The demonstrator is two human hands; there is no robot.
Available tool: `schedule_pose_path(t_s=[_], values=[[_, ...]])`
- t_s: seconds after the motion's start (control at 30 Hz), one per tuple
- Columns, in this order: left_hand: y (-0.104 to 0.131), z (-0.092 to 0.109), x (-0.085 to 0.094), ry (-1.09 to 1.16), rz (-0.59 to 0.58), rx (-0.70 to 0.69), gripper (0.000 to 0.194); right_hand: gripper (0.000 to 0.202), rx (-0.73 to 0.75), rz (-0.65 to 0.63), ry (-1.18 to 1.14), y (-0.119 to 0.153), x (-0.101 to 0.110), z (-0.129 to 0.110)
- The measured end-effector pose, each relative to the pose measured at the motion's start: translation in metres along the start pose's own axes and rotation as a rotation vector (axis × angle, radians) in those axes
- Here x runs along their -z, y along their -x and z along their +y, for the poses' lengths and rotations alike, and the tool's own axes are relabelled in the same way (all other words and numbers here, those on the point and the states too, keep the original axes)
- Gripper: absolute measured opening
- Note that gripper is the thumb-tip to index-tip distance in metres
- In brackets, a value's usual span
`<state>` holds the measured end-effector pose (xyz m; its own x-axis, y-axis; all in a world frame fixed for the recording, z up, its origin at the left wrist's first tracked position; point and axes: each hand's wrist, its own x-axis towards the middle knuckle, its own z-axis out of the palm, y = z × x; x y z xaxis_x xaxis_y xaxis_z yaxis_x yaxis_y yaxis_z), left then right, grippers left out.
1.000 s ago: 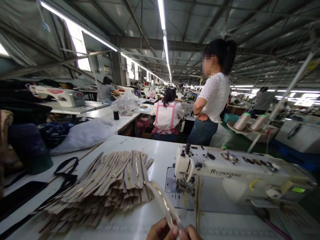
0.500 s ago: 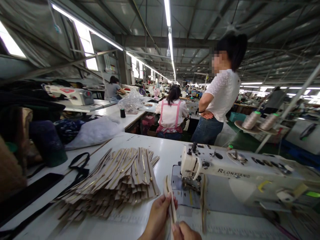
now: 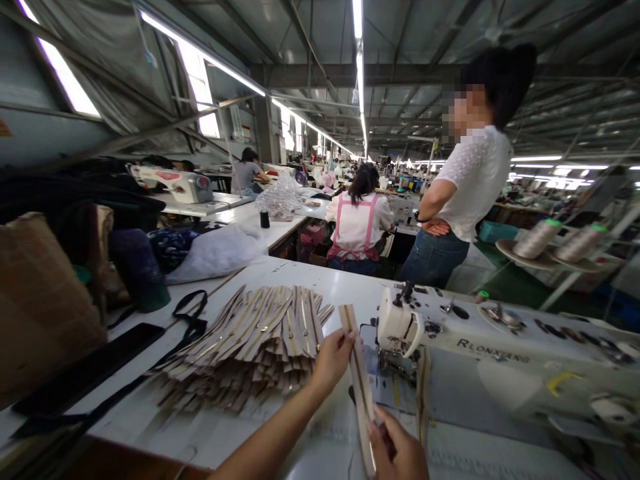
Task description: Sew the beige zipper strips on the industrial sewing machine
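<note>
A beige zipper (image 3: 359, 373) with a gold-coloured tooth line stretches between my two hands, above the white table. My left hand (image 3: 334, 357) pinches it near its upper end. Lower down, my right hand (image 3: 395, 443) grips the same zipper, its fingers curled round the edge. To the left lies a fanned pile of beige zippers (image 3: 260, 343) with metal teeth and sliders. Right of my hands stands the sewing machine (image 3: 465, 353), where another zipper strip (image 3: 423, 393) hangs down beside the needle area.
Two thread cones (image 3: 537, 239) stand on holders behind the machine. A dark flat tray-like object (image 3: 90, 370), a black strap (image 3: 193, 313) and a cardboard box (image 3: 47, 307) are at left. One person (image 3: 470, 180) stands ahead; another (image 3: 357, 223) sits.
My left hand has moved up along the zipper, which is now stretched out longer between both hands. The view has turned slightly left, so everything sits further right.
</note>
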<state>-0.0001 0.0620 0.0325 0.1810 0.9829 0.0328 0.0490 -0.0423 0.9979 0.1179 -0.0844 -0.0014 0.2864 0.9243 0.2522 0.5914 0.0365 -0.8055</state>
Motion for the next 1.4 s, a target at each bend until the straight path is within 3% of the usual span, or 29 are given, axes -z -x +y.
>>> schedule_pose_path(t_s=[0.1, 0.2, 0.33, 0.43, 0.67, 0.97, 1.23, 1.4], values=[[-0.013, 0.0, 0.005, -0.362, -0.037, -0.081, 0.024, 0.049, -0.012, -0.051, 0.016, -0.025, 0.0, 0.004], [-0.009, -0.011, 0.006, -0.62, -0.089, -0.196, 0.027, 0.039, -0.032, -0.025, 0.111, -0.039, -0.003, 0.014], [-0.001, -0.027, 0.001, -0.641, -0.385, -0.405, 0.018, 0.032, -0.028, -0.033, 0.232, -0.04, -0.004, 0.028], [-0.002, -0.033, -0.001, -0.595, -0.479, -0.457, 0.016, 0.029, 0.005, -0.019, 0.32, -0.039, 0.0, 0.032], [-0.004, -0.034, 0.001, -0.595, -0.463, -0.502, 0.02, 0.032, 0.084, -0.043, 0.328, -0.042, 0.006, 0.039], [-0.004, -0.035, 0.0, -0.839, -0.518, -0.627, 0.025, 0.033, 0.098, -0.091, 0.429, -0.039, 0.004, 0.037], [-0.007, -0.037, -0.003, -0.935, -0.503, -0.578, 0.023, 0.036, 0.211, -0.135, 0.468, -0.03, 0.009, 0.048], [-0.015, -0.034, -0.008, -0.99, -0.49, -0.574, 0.022, 0.034, 0.269, -0.206, 0.624, -0.044, 0.012, 0.046]])
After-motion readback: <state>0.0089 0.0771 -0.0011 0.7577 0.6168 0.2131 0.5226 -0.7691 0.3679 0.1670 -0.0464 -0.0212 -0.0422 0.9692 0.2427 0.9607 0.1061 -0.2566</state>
